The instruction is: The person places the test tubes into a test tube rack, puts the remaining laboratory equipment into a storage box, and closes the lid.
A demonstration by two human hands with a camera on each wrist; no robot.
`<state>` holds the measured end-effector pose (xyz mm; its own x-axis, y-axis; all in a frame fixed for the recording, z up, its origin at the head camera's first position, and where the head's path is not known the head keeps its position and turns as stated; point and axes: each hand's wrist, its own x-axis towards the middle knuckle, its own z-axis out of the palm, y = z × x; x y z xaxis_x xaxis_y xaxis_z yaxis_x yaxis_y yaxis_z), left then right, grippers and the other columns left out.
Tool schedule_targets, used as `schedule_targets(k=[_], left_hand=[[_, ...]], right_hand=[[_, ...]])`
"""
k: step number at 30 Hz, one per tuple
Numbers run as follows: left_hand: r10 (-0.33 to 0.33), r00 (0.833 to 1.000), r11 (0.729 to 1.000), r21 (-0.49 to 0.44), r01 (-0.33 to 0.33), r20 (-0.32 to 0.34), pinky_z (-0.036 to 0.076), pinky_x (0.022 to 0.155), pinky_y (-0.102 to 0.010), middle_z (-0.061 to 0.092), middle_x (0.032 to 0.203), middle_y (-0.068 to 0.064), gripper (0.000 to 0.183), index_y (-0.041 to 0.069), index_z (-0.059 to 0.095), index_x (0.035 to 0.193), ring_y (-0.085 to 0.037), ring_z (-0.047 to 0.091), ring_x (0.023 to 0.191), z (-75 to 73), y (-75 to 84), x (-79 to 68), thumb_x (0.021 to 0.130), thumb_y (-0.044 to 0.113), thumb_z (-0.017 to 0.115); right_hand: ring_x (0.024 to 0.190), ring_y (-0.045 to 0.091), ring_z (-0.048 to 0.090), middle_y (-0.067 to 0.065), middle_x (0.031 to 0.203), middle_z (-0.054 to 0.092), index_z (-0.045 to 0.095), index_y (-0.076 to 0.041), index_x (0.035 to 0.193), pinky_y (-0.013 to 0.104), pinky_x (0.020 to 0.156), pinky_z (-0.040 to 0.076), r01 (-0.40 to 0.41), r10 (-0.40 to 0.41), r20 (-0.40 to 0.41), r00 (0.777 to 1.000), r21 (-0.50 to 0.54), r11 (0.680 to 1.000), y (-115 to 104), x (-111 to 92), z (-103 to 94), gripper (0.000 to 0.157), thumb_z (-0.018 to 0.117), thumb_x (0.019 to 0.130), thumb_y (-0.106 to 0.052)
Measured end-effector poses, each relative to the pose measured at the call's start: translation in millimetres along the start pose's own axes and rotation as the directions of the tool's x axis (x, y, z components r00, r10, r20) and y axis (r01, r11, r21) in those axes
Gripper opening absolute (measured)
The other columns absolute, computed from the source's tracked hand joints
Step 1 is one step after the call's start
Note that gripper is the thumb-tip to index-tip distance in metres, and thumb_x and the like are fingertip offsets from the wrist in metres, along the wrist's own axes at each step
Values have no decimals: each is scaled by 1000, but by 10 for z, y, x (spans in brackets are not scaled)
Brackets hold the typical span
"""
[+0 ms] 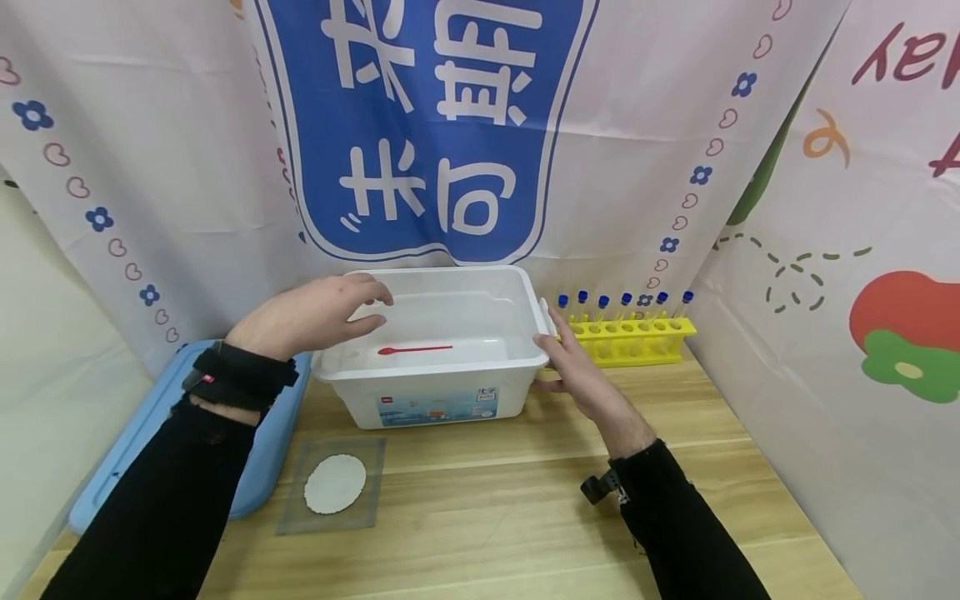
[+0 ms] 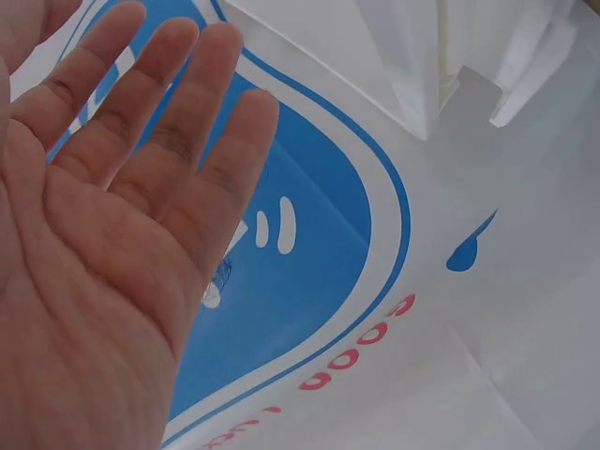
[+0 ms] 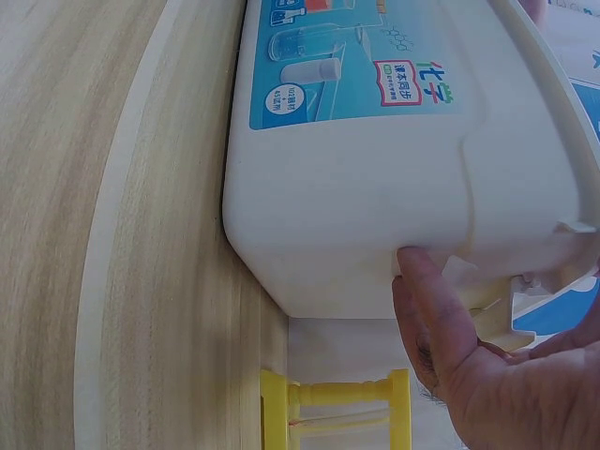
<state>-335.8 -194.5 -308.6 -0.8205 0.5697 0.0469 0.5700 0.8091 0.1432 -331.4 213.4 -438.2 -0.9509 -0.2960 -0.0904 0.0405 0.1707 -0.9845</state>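
Note:
A white plastic storage bin with a blue label stands on the table against the backdrop. Inside, on its floor, lies a slim red spoon. My left hand hovers over the bin's left end, holding nothing; in the left wrist view its fingers extend with the palm in sight. At the bin's right end, my right hand grips the side, thumb up by the rim and latch. The right wrist view shows its fingertips against the outer wall below the latch.
Left of the bin, a blue lid lies under my left forearm. A wire gauze with a round white centre is in front of it. Close to my right hand stands a yellow rack holding several blue-capped test tubes. A printed cloth hangs behind.

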Motion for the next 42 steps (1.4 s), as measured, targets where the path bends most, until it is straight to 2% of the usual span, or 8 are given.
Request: schedule_targets(k=[6, 12, 25, 28, 33, 38, 41, 42], left_hand=[[-28, 998, 999, 19, 29, -53, 68, 112, -57, 76, 151, -16, 35, 12, 76, 149, -32, 79, 125, 65, 44, -202, 117, 26, 75], [-23, 994, 998, 48, 28, -105, 71, 105, -56, 78, 148, -16, 33, 12, 76, 146, -31, 80, 121, 133, 93, -366, 116, 25, 77], [62, 974, 997, 50, -52, -218, 72, 100, -52, 80, 143, -9, 32, 15, 77, 142, -26, 78, 116, 284, 267, -650, 111, 21, 85], [131, 951, 991, 77, -114, -278, 71, 94, -47, 80, 140, -5, 34, 16, 77, 139, -22, 78, 113, 324, 304, -706, 107, 17, 89], [253, 900, 967, 122, -224, -354, 70, 87, -42, 81, 136, -1, 41, 18, 78, 137, -16, 78, 109, 406, 365, -766, 99, 13, 96], [301, 883, 953, 152, -263, -360, 72, 91, -42, 82, 135, -2, 42, 16, 78, 136, -19, 81, 115, 490, 433, -797, 98, 16, 97], [348, 867, 937, 169, -306, -356, 73, 93, -41, 82, 134, -2, 42, 15, 79, 134, -19, 82, 116, 548, 461, -794, 97, 17, 98], [370, 860, 928, 173, -329, -351, 73, 94, -41, 83, 134, -1, 41, 16, 79, 133, -18, 82, 117, 570, 469, -789, 96, 16, 98]], right_hand=[[170, 58, 45, 21, 198, 7, -2, -41, 190, 75, 123, 54, -4, 4, -3, 1000, -8, 1000, 2, 4, 3, 82, 46, 124, -49], [170, 59, 45, 21, 198, 6, -1, -40, 190, 76, 123, 54, -3, 3, -10, 1000, -3, 1000, -4, 3, 11, 80, 45, 125, -46], [170, 59, 45, 21, 198, 8, -1, -42, 190, 77, 123, 53, -7, 7, -8, 1000, -4, 1000, 6, 7, 1, 82, 47, 124, -51], [170, 58, 46, 21, 198, 9, 0, -42, 190, 77, 123, 54, -5, 5, -9, 1000, -3, 1000, 5, 2, 3, 82, 47, 124, -51], [170, 57, 45, 20, 199, 7, -1, -42, 190, 76, 124, 54, 1, -1, -4, 1000, -5, 1000, -16, -14, 10, 82, 47, 124, -51], [171, 57, 45, 20, 199, 7, 0, -44, 189, 77, 124, 53, 4, -4, 3, 1000, -2, 1000, 0, -12, 1, 82, 48, 124, -52], [170, 58, 47, 22, 198, 7, 2, -45, 189, 76, 122, 56, 26, -25, 17, 1000, -5, 1000, 70, 30, -31, 84, 50, 122, -57], [167, 56, 51, 22, 198, 7, 3, -45, 189, 74, 118, 60, 48, -48, 27, 998, -1, 999, 147, 85, -70, 86, 53, 120, -60]])
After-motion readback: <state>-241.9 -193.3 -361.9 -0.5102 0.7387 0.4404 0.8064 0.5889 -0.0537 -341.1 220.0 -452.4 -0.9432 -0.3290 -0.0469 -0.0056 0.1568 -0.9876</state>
